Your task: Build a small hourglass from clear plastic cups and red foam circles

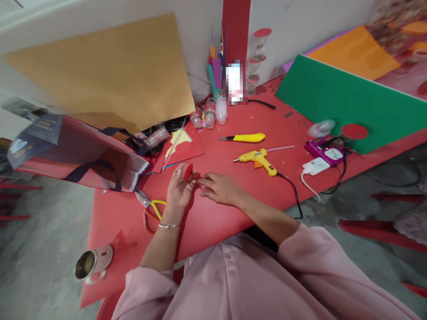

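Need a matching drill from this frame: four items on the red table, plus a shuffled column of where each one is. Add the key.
Things:
1. small red round disc
2. yellow plastic hot-glue gun
3. yellow-handled metal scissors
4. steel mug

Places:
A. near the front left corner of the red table
B. beyond the right hand, black cord running off the table edge
C. held in the fingers of the left hand
D. lying beside the left wrist

Pairs: 1-C, 2-B, 3-D, 4-A
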`<move>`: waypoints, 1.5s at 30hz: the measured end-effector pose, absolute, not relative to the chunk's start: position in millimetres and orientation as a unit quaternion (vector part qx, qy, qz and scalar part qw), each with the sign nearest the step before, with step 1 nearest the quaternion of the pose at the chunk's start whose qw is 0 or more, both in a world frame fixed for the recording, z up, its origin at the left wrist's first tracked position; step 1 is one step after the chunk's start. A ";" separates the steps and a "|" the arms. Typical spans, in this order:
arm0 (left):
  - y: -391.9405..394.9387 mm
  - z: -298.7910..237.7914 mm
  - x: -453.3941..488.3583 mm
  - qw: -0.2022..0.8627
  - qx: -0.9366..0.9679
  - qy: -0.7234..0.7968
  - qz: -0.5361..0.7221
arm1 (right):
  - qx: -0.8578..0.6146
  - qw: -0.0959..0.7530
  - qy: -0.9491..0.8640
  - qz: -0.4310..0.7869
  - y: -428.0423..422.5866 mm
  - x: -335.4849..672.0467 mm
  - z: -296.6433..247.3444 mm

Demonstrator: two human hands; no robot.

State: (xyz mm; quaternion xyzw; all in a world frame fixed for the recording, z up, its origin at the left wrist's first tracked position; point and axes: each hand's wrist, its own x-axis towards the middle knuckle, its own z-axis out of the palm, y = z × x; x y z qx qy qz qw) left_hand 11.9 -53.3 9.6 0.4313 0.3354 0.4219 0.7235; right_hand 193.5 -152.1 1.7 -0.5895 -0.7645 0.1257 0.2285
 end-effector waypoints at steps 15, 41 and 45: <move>-59.1 -9.6 17.5 0.539 0.604 0.384 0.443 | -0.648 0.298 -0.693 0.108 -155.8 197.3 -5.6; -95.4 17.1 17.3 0.537 0.648 0.318 0.436 | -0.501 0.538 -0.670 0.106 -162.0 197.0 -0.1; -95.9 13.8 16.3 0.555 0.638 0.301 0.441 | -0.483 0.513 -0.694 0.148 -164.1 196.6 -0.3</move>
